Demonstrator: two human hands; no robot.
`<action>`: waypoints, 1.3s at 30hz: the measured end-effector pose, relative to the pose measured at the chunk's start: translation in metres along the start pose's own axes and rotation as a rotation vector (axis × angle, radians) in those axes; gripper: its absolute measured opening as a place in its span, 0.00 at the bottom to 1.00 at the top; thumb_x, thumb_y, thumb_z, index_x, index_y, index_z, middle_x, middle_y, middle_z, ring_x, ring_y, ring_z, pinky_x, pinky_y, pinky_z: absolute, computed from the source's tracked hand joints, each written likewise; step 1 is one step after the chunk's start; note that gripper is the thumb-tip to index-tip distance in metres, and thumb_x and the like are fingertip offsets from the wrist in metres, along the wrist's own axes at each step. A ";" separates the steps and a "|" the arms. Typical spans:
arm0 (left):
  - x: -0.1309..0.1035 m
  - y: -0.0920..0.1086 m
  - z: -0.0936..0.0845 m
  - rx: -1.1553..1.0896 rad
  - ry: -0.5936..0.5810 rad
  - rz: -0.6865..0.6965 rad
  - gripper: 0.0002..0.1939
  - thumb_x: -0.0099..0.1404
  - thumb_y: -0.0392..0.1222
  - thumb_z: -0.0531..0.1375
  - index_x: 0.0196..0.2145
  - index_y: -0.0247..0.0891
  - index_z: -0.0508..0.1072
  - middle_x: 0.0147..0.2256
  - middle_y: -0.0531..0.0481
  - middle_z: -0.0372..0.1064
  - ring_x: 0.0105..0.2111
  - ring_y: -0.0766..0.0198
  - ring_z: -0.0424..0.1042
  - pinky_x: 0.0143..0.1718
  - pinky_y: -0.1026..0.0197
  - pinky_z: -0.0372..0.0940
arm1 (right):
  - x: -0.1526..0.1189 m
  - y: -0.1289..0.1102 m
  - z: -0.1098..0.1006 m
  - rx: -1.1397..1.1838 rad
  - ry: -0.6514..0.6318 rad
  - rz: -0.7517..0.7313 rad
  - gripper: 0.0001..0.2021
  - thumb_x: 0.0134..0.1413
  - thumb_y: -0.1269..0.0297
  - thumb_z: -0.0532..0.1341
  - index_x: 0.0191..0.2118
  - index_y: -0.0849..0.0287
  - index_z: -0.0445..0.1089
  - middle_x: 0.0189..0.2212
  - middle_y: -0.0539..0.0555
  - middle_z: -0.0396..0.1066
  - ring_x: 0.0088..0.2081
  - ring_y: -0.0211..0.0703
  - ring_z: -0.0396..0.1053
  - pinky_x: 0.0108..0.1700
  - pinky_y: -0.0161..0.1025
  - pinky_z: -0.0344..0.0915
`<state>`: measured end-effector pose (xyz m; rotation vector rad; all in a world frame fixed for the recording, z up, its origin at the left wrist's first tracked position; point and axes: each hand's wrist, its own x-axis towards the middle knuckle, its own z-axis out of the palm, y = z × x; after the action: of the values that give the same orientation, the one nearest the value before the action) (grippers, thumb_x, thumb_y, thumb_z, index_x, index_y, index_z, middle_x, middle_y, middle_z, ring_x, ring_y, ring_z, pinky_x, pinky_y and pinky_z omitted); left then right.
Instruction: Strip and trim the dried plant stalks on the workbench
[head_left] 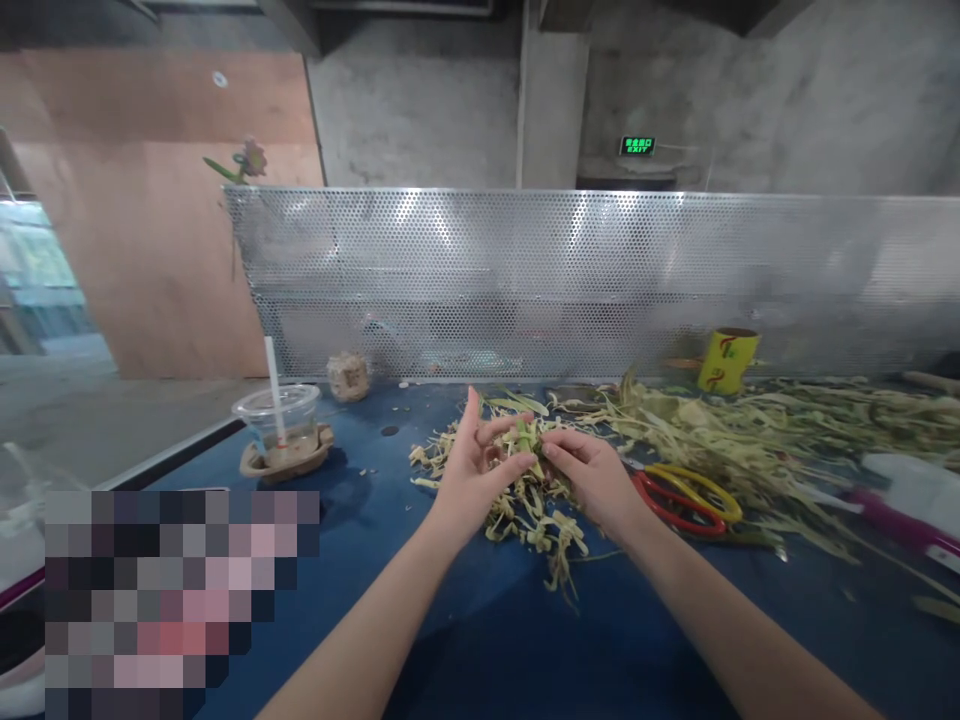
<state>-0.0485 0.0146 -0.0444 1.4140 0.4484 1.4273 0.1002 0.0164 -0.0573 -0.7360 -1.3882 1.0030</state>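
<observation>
My left hand (476, 465) pinches a small folded green leaf strip (527, 438) between thumb and fingers, with its index finger pointing up. From the other side my right hand (596, 475) grips the same strip with thumb and fingertips close together. Below and around both hands lies a pile of pale, knotted leaf pieces (559, 535) on the blue table (360, 620). Beside my right wrist rest scissors with red and yellow handles (686, 500), their blades partly hidden by the hand.
Long dried leaf strips (787, 430) spread across the right side, with a yellow tape roll (729, 360) behind them. A purple-handled tool (900, 525) lies far right. On the left stand a plastic cup with straw (281, 410) and a fibrous lump (349, 377). A perforated metal screen (487, 250) borders the back.
</observation>
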 end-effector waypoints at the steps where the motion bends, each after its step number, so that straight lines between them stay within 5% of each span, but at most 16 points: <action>1: -0.001 0.001 0.001 -0.027 -0.018 -0.016 0.50 0.52 0.35 0.62 0.60 0.40 0.31 0.46 0.42 0.66 0.45 0.62 0.64 0.42 0.61 0.60 | 0.000 0.001 0.000 0.031 0.006 -0.002 0.10 0.39 0.57 0.64 0.28 0.58 0.72 0.20 0.47 0.64 0.23 0.33 0.58 0.28 0.33 0.57; 9: -0.005 0.006 0.009 -0.090 -0.014 -0.067 0.54 0.47 0.31 0.65 0.60 0.43 0.31 0.40 0.46 0.71 0.45 0.60 0.67 0.42 0.61 0.62 | -0.005 -0.001 0.008 0.147 -0.084 0.114 0.11 0.37 0.56 0.65 0.26 0.58 0.72 0.21 0.48 0.65 0.23 0.33 0.59 0.28 0.33 0.57; 14: -0.005 0.005 0.007 -0.200 -0.017 -0.138 0.48 0.48 0.38 0.64 0.60 0.40 0.40 0.40 0.44 0.70 0.42 0.58 0.68 0.39 0.60 0.63 | -0.007 -0.010 0.014 0.361 -0.114 0.166 0.12 0.33 0.57 0.67 0.25 0.59 0.73 0.19 0.47 0.64 0.20 0.30 0.56 0.24 0.31 0.56; 23: -0.008 0.007 0.009 0.065 -0.023 -0.007 0.49 0.50 0.34 0.63 0.60 0.43 0.36 0.33 0.50 0.68 0.35 0.65 0.66 0.38 0.62 0.62 | -0.010 -0.007 0.017 0.414 -0.101 0.293 0.12 0.30 0.57 0.69 0.23 0.60 0.73 0.19 0.48 0.65 0.21 0.30 0.59 0.24 0.29 0.58; 28: -0.007 0.001 0.008 0.060 -0.014 -0.053 0.47 0.50 0.36 0.63 0.60 0.44 0.38 0.30 0.53 0.67 0.30 0.68 0.65 0.35 0.62 0.62 | -0.010 -0.008 0.016 0.396 -0.073 0.311 0.11 0.29 0.59 0.69 0.21 0.61 0.73 0.21 0.47 0.65 0.21 0.28 0.59 0.23 0.28 0.58; 39: -0.003 -0.002 0.004 0.030 0.129 -0.113 0.52 0.41 0.32 0.67 0.59 0.34 0.44 0.25 0.52 0.71 0.35 0.62 0.67 0.42 0.58 0.59 | -0.006 0.001 0.015 0.365 -0.114 0.306 0.10 0.33 0.61 0.68 0.21 0.62 0.73 0.21 0.48 0.65 0.21 0.28 0.57 0.23 0.29 0.57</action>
<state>-0.0447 0.0120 -0.0468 1.3039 0.6245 1.4303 0.0861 0.0098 -0.0600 -0.6328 -1.1610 1.5129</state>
